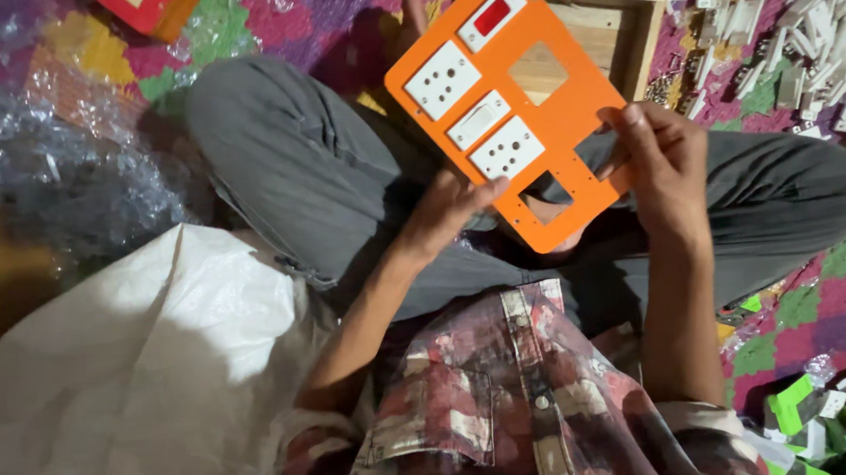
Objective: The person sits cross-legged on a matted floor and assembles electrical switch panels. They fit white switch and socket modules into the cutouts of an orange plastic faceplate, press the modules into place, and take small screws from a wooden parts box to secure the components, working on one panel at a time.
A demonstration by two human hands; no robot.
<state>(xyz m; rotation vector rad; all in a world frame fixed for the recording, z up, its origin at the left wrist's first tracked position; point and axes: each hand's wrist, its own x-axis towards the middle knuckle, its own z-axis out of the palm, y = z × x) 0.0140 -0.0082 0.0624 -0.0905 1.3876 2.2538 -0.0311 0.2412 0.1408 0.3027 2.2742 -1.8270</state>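
An orange switchboard panel (577, 172) is held tilted above my crossed legs. It carries two white sockets, a white switch and a red rocker switch, and has empty rectangular cut-outs. My right hand (664, 166) grips the panel's right edge, thumb on the front. My left hand (446, 216) supports its lower left edge with the fingers behind it.
A wooden tray (642, 29) lies beyond the panel. A heap of white plastic switch parts (786, 34) fills the top right. A large white sack (136, 387) lies at lower left, crumpled clear plastic wrap (32, 176) at left, green-and-white bits (833, 417) at lower right.
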